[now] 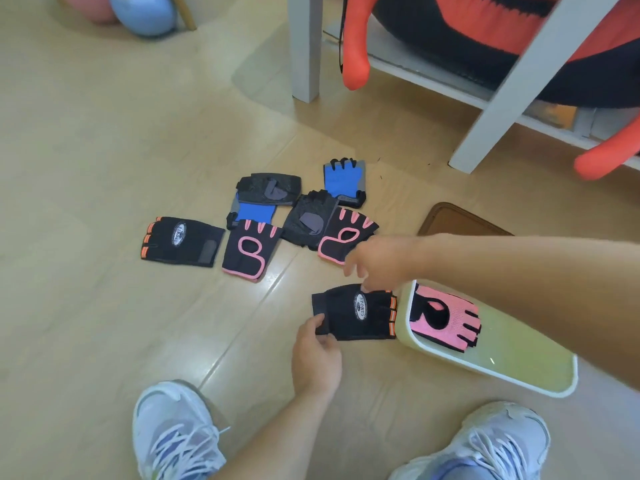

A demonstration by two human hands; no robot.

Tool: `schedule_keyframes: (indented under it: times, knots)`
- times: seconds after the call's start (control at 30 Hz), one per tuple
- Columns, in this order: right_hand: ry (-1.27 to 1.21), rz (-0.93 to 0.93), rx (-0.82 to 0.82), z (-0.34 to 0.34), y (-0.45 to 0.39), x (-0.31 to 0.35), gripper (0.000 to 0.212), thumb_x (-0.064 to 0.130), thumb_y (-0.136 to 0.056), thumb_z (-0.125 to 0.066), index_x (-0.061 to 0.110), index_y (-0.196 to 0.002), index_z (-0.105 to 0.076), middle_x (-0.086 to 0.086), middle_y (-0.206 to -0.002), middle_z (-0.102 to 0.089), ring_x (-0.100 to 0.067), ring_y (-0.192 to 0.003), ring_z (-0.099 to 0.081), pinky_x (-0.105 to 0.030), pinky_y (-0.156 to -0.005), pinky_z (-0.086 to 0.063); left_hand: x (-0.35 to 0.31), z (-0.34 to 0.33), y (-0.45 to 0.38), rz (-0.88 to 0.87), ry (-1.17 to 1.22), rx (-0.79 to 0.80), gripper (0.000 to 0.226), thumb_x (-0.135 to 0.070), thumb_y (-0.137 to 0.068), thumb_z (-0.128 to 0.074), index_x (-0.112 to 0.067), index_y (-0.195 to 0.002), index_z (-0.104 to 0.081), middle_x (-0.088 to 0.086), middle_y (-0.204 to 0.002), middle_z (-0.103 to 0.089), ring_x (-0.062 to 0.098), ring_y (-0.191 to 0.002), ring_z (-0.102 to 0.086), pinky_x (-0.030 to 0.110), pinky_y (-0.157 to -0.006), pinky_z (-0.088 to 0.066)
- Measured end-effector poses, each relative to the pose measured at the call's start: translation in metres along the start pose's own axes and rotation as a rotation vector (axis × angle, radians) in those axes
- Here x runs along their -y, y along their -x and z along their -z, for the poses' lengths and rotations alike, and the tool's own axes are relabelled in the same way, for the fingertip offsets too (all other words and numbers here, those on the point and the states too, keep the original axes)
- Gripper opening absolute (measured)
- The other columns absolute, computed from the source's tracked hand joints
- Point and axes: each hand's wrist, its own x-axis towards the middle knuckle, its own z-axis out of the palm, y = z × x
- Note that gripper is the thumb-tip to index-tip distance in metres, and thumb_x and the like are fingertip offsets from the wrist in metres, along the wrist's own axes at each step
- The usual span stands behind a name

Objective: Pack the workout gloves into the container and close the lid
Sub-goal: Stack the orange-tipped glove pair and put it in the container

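Observation:
A black glove with orange trim (353, 313) lies on the floor beside the pale green container (540, 375). My left hand (317, 351) pinches its cuff edge. My right hand (372, 263) reaches over it, its fingers touching the glove's top edge. One pink glove (446, 317) lies inside the container. Several more gloves lie in a loose group farther off: a matching black and orange one (181, 242), two black and pink ones (249, 254) (343, 237), two blue ones (344, 181) (256, 213) and two black ones (268, 188) (310, 220).
A brown lid (460, 220) lies on the floor behind my right arm. White rack legs (304, 46) (512, 84) with red and black gear stand at the back right. A blue ball (143, 12) sits at the far left. My two shoes (176, 434) (491, 445) are at the bottom.

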Motion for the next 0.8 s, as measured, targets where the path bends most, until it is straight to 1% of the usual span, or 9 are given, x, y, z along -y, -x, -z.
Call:
schedule_keyframes:
  times: [0.07,0.13,0.23,0.37,0.5,0.57,0.63,0.7,0.8]
  knots:
    - [-0.193,-0.067,-0.039,-0.016,-0.032,0.015,0.052,0.023,-0.094,-0.067,0.025,-0.144,-0.052,0.000,-0.141,-0.058,-0.025,-0.127,-0.054,-0.035,-0.100,-0.048,-0.002,0.010,-0.004,-0.023,-0.019,-0.069,0.037,-0.006,-0.094,-0.052,-0.024,-0.126,-0.060,-0.012,-0.120,-0.061,0.007,-0.101,-0.059,0.021,-0.087,-0.042]
    - [-0.242,-0.148,-0.079,-0.039,-0.054,0.024,0.055,0.014,-0.092,-0.065,0.022,-0.144,-0.050,-0.004,-0.141,-0.055,-0.027,-0.128,-0.053,-0.039,-0.102,-0.049,-0.003,0.018,-0.013,-0.067,-0.052,-0.119,0.034,-0.008,-0.095,-0.055,-0.022,-0.126,-0.060,-0.010,-0.126,-0.058,0.007,-0.108,-0.055,0.018,-0.091,-0.039]
    - [-0.159,-0.255,-0.079,-0.072,-0.063,0.028,0.059,0.006,-0.089,-0.060,0.017,-0.145,-0.044,-0.009,-0.142,-0.050,-0.030,-0.125,-0.052,-0.043,-0.099,-0.050,-0.007,0.028,-0.031,-0.103,-0.067,-0.135,0.033,-0.015,-0.098,-0.055,-0.021,-0.131,-0.059,-0.009,-0.132,-0.058,0.013,-0.120,-0.056,0.018,-0.093,-0.038]
    - [-0.083,-0.309,-0.105,-0.102,-0.064,0.031,0.063,0.010,-0.086,-0.067,0.017,-0.143,-0.041,-0.010,-0.136,-0.047,-0.030,-0.123,-0.048,-0.040,-0.080,-0.045,-0.016,0.031,-0.045,-0.087,-0.051,-0.123,0.036,-0.017,-0.098,-0.054,-0.024,-0.133,-0.057,-0.006,-0.136,-0.057,0.015,-0.124,-0.056,0.027,-0.102,-0.046]
    - [0.009,-0.295,-0.166,-0.114,-0.064,0.040,0.062,0.009,-0.085,-0.069,0.015,-0.140,-0.041,-0.011,-0.135,-0.047,-0.030,-0.123,-0.046,-0.039,-0.084,-0.047,-0.026,0.047,-0.073,-0.053,-0.147,-0.153,0.039,-0.016,-0.094,-0.057,-0.021,-0.132,-0.058,-0.001,-0.141,-0.052,0.020,-0.131,-0.052,0.036,-0.108,-0.046]
    - [0.030,-0.276,-0.175,-0.112,-0.065,0.042,0.056,0.006,-0.085,-0.067,0.014,-0.135,-0.045,-0.010,-0.132,-0.050,-0.030,-0.122,-0.047,-0.039,-0.088,-0.046,-0.029,0.067,-0.093,-0.093,-0.319,-0.165,0.040,-0.016,-0.093,-0.059,-0.018,-0.133,-0.058,0.003,-0.144,-0.050,0.024,-0.135,-0.048,0.039,-0.110,-0.043]
    - [0.077,-0.252,-0.161,-0.108,-0.067,0.040,0.048,0.012,-0.087,-0.068,0.015,-0.132,-0.051,-0.009,-0.130,-0.053,-0.029,-0.121,-0.048,-0.039,-0.090,-0.045,-0.032,0.091,-0.115,-0.108,-0.526,-0.172,0.046,-0.017,-0.092,-0.058,-0.015,-0.137,-0.055,0.009,-0.154,-0.041,0.027,-0.144,-0.035,0.040,-0.115,-0.035]
    - [0.076,-0.243,-0.163,-0.104,-0.070,0.039,0.041,0.018,-0.091,-0.067,0.017,-0.129,-0.055,-0.008,-0.129,-0.055,-0.029,-0.120,-0.048,-0.039,-0.091,-0.045,-0.035,0.115,-0.138,-0.073,-0.651,-0.185,0.055,-0.018,-0.089,-0.059,-0.016,-0.143,-0.050,0.011,-0.163,-0.026,0.028,-0.151,-0.021,0.042,-0.119,-0.027]
    - [-0.013,-0.212,-0.219,-0.095,-0.076,0.044,0.033,0.024,-0.096,-0.063,0.018,-0.128,-0.058,-0.007,-0.125,-0.056,-0.029,-0.118,-0.049,-0.039,-0.089,-0.046,-0.036,0.148,-0.169,-0.001,-0.768,-0.114,0.060,-0.023,-0.093,-0.054,-0.029,-0.151,-0.040,0.008,-0.170,-0.002,0.030,-0.156,-0.003,0.043,-0.124,-0.016]
